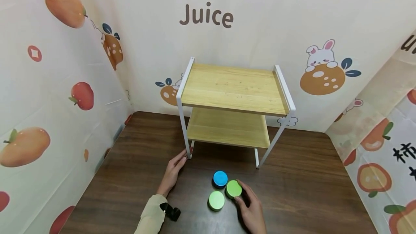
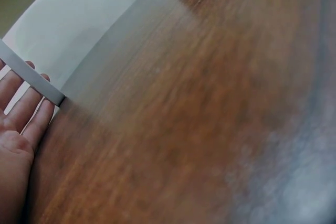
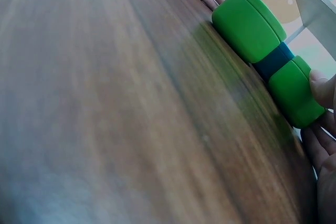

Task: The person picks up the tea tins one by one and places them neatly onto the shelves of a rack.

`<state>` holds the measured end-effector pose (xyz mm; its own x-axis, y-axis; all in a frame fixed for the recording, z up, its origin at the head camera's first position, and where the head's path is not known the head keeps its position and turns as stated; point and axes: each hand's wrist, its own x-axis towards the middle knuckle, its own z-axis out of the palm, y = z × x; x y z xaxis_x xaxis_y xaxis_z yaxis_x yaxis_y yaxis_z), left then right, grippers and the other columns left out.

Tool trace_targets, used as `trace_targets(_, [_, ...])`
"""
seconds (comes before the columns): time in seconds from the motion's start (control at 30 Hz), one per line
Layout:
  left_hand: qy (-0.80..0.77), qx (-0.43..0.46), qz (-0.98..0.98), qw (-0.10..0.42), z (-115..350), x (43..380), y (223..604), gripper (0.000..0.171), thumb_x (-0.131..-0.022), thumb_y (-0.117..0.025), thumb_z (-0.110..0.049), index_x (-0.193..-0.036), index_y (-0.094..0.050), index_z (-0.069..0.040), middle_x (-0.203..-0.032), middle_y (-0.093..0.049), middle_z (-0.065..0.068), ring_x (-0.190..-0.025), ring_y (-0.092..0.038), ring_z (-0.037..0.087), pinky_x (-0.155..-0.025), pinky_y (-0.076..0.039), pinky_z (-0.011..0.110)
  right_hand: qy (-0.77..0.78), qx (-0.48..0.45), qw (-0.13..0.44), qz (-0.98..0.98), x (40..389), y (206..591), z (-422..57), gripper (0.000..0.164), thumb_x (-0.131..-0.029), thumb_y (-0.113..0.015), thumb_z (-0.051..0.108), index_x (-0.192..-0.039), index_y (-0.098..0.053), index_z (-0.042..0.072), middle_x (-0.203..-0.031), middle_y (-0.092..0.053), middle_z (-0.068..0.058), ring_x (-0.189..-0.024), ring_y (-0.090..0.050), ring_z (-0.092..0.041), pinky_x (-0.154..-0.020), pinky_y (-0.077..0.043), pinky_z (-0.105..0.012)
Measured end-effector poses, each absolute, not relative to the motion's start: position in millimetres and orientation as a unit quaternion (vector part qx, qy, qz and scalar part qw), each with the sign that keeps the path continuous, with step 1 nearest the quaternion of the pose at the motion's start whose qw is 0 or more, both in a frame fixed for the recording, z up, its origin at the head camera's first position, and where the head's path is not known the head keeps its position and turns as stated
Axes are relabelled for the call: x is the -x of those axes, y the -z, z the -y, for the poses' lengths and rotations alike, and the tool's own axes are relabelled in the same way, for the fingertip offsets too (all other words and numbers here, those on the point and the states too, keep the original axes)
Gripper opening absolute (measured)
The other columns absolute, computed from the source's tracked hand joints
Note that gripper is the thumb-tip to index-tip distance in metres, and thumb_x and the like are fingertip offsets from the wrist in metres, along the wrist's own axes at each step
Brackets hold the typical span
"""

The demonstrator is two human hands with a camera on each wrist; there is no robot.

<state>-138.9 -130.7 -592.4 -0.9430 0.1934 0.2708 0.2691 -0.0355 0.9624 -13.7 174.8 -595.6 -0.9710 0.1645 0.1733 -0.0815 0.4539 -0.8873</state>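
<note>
Three small round lidded containers stand close together on the table: a green one (image 1: 234, 189), a lighter green one (image 1: 216, 200) and a blue one (image 1: 220, 178). Thumb and fingers of my right hand (image 1: 251, 208) pinch the green container at the right, which also shows in the right wrist view (image 3: 296, 92). At the left, my left hand (image 1: 173, 170) touches the front left leg of a two-tier shelf (image 1: 234, 86). Its fingers lie nearly straight against that white leg (image 2: 31, 74) in the left wrist view.
The shelf has wooden boards and white side frames, and stands at the back of the dark wooden table (image 1: 302, 183). Printed curtains (image 1: 139, 21) enclose the back and both sides. A black strap (image 1: 170, 211) sits on the left wrist.
</note>
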Motion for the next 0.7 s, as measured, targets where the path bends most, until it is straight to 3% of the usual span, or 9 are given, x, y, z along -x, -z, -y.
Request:
trace_targets(0.33, [0.700,0.165,0.694,0.029,130.0,137.0,593.7,0.046,-0.112,-0.047,-0.011,-0.154,-0.046,0.009,-0.151,-0.053,0.033,-0.138,-0.057,0.008,-0.109,-0.043,0.011,-0.533,0.007,0.131,0.836,11.0,595.7,-175.5,0.059,-0.085,-0.080,-0.006,-0.140,-0.068,0.014,-0.138,-0.071,-0.009,-0.128,-0.055,0.011,-0.106,-0.038,-0.002])
trace_targets(0.7, [0.706,0.181,0.684,0.039,129.0,139.3,592.5,0.045,-0.112,-0.046,-0.008,-0.153,-0.047,0.009,-0.150,-0.051,0.037,-0.141,-0.058,0.019,-0.109,-0.043,0.012,-0.528,-0.016,0.154,0.835,11.1,593.1,-174.8,0.058,-0.086,-0.080,-0.003,-0.140,-0.068,0.016,-0.137,-0.072,-0.009,-0.130,-0.060,0.000,-0.107,-0.037,-0.002])
